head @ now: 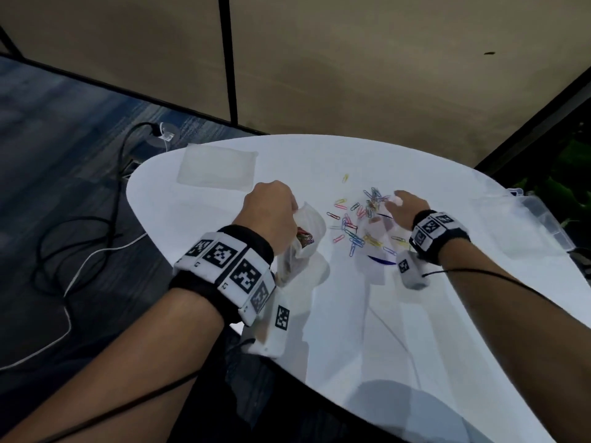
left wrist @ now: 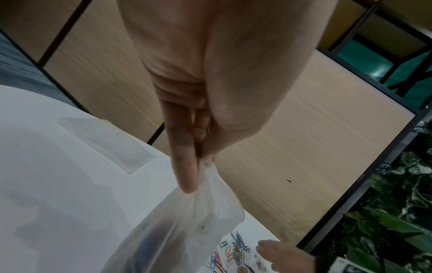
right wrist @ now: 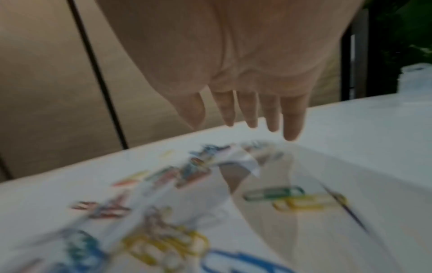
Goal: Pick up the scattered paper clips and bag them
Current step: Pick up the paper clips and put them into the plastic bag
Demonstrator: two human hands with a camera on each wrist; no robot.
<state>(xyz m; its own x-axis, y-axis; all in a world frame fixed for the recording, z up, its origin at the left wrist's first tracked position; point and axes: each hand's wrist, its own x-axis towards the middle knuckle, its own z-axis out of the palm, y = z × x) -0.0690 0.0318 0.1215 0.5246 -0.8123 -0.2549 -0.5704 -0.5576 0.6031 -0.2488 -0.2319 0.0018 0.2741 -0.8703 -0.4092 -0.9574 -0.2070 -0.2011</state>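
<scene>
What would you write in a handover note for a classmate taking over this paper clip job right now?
Left hand: pinches the plastic bag at its rim; keep that grip.
Right hand: open, fingers straight, over the far side of the scattered paper clips, holding nothing.
Done: some clips already show inside the bag.
Left: many clips lie on the white table, one yellow clip apart.
A second flat bag lies unused.

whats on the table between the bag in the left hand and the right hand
Scattered paper clips of many colours lie on the white table between the bag pinched by the left hand and the open right hand; the head view shows it best.
</scene>
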